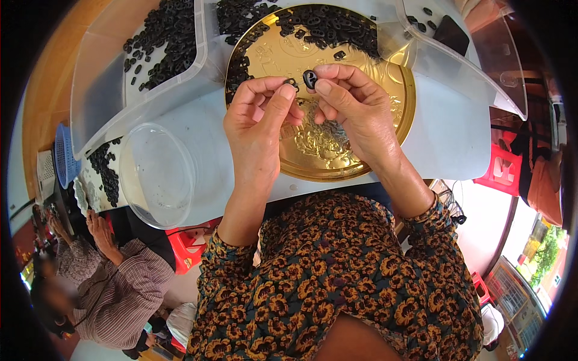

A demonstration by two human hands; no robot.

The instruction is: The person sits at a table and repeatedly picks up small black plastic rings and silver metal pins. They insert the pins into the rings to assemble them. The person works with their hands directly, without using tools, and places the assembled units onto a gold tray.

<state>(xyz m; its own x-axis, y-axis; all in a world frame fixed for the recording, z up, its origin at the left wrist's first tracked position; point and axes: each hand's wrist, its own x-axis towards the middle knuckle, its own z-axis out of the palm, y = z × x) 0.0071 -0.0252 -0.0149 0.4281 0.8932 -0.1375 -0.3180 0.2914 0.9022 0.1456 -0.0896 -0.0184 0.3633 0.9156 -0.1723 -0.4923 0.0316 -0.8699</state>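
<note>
Both my hands are raised over a round golden tray [337, 175], their fingertips close together. Between thumb and index finger, my left hand [257, 117] pinches a small black part [290, 83] with an opening in it. My right hand [355, 105] pinches a rounded black piece with holes [310, 79], its face turned up. The two pieces are side by side; whether they touch is hard to tell. Many similar black pieces [328, 24] lie heaped along the tray's far and left edge. Something greyish, perhaps fine small parts, lies on the tray partly behind my right hand.
A clear plastic bin [96, 114] with black pieces stands at left, another clear bin [509, 78] at right with a dark flat object [451, 36]. A round transparent tub [158, 174] sits near the table edge. A co-worker in a striped shirt [129, 292] is at lower left.
</note>
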